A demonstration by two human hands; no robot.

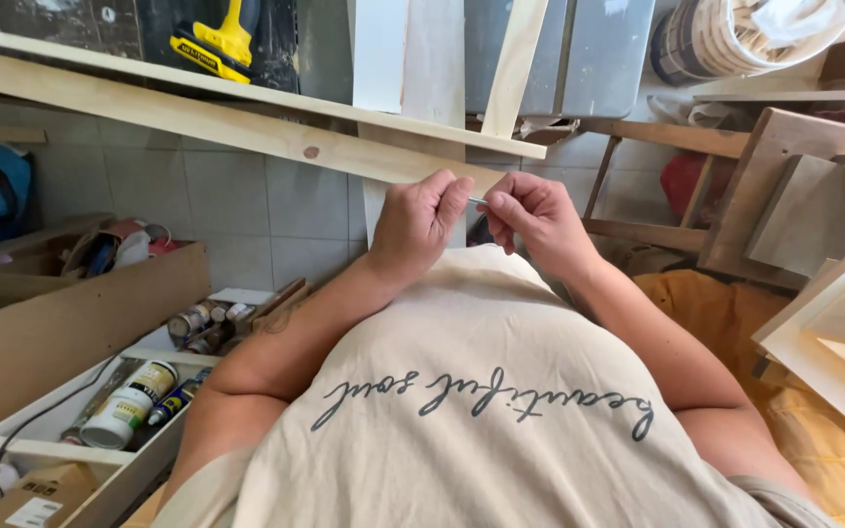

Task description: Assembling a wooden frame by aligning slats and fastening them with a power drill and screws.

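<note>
I am pinching a thin metal nail [478,201] between the fingertips of my left hand [421,220] and right hand [540,217], above my beige shirt [481,391]. Both hands are sitting just below the long wooden board's [227,122] lower edge.

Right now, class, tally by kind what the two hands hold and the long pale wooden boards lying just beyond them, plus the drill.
Hands: 2, left hand and right hand
Thin metal pin held between them: 1
Long pale wooden boards: 2, near board and far board
Yellow drill: 1
Total: 6
</note>
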